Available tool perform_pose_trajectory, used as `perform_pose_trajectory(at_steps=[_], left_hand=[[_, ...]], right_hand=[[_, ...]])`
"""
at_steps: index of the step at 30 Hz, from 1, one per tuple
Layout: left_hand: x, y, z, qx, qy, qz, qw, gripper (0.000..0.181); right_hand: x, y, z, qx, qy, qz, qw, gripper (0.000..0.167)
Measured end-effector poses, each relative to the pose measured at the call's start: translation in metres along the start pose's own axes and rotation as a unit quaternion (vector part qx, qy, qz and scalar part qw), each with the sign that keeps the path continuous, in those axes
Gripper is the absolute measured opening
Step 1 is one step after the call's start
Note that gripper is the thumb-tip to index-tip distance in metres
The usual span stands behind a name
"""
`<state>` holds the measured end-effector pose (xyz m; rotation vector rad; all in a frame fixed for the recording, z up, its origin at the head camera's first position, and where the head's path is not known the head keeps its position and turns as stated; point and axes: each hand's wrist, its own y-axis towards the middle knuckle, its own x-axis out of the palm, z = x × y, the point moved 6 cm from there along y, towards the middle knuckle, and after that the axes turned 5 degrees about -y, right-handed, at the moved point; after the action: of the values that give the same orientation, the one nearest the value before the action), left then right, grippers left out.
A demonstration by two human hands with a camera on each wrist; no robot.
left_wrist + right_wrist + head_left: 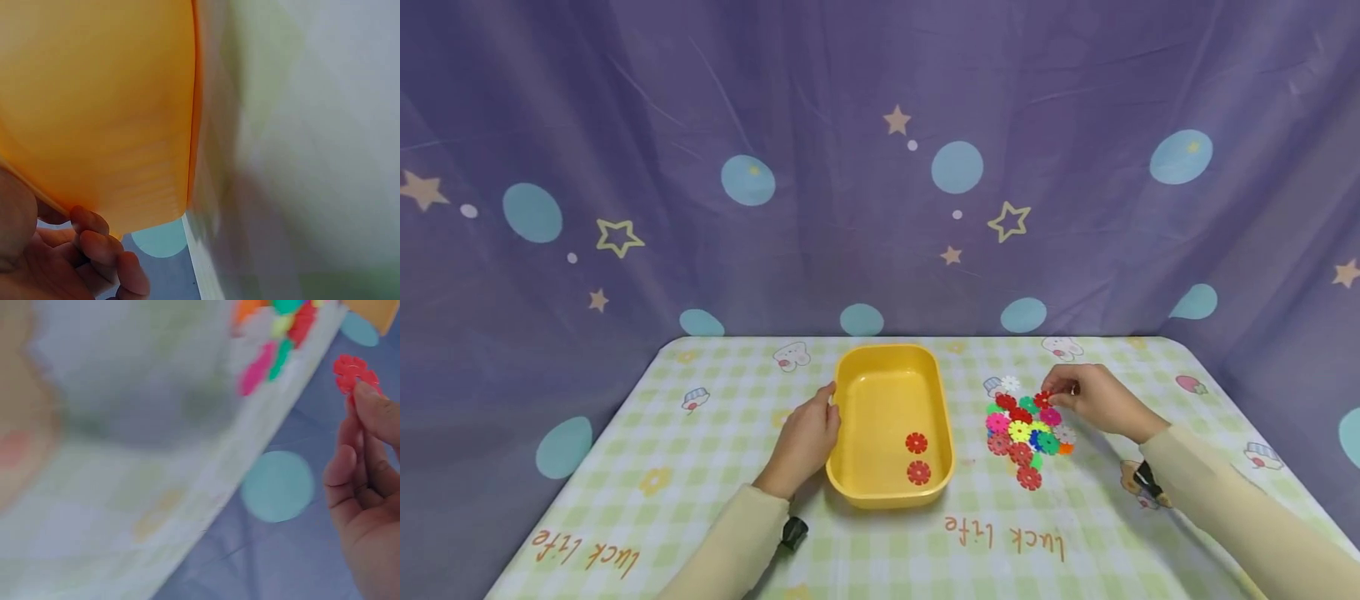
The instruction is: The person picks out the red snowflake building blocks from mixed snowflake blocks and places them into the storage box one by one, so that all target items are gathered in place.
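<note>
My left hand [806, 435] grips the left rim of a yellow plastic tray [876, 417]; in the left wrist view its fingers [100, 245] curl at the tray's edge. Two red snowflake discs [917, 472] lie flat inside, towards the near right corner. Between thumb and fingertips my right hand [1097, 402] pinches another red snowflake disc [350, 372], held up above the table in the right wrist view. Beside and below that hand lies a loose pile of snowflake discs [1019, 431] in red, pink, green, yellow, blue, white and orange, some overlapping.
A green-and-white checked tablecloth [715, 467] with printed cartoons and lettering covers the table. Behind it hangs a purple curtain [820, 250] with stars and ovals. Each wrist carries a small black device [793, 533]. The disc pile stands to the right of the tray.
</note>
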<state>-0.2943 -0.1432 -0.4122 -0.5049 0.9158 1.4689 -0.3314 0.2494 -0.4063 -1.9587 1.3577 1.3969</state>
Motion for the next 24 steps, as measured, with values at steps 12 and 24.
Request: perform_pose_trajectory(at_steps=[12, 24], left_hand=[[0.003, 0.0, -0.002, 0.003, -0.001, 0.003, 1.0, 0.042], [0.0, 0.0, 0.0, 0.014, 0.003, 0.01, 0.9998, 0.041]], right_hand=[[-0.005, 0.033, -0.075, -0.116, 0.035, 0.029, 0.9922, 0.021], [0.056, 0.093, -0.142, -0.164, 0.01, -0.046, 0.9853, 0.017]])
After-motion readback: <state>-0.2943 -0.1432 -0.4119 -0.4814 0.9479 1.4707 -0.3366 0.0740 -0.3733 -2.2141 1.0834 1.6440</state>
